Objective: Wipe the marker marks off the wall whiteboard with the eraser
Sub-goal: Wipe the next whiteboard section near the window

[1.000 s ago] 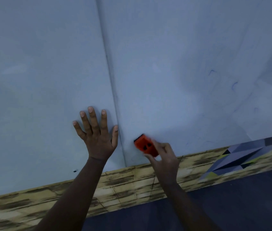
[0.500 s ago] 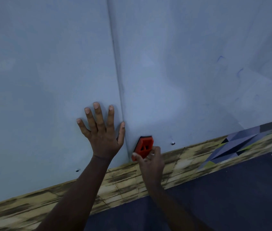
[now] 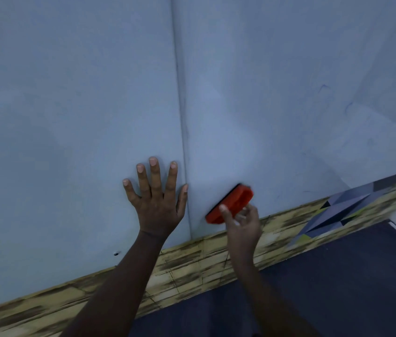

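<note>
The right hand (image 3: 242,223) pinched the red eraser (image 3: 231,204), long axis toward two o'clock, faint marks (image 3: 324,87) apparently farther that way; left hand (image 3: 157,203) lay splayed, empty.

Whiteboard (image 3: 265,98): smooth, pale panels with a soft sheen, joined at a vertical seam (image 3: 180,93); faint blue marker traces (image 3: 324,87) smear the right panel. Eraser (image 3: 231,205): glossy orange-red moulded plastic with a dark, matt pad along the edge against the board. Wall strip (image 3: 192,266) below: wood-grain print, yellowish, worn-looking. Floor (image 3: 338,288): dark, matt.
</note>
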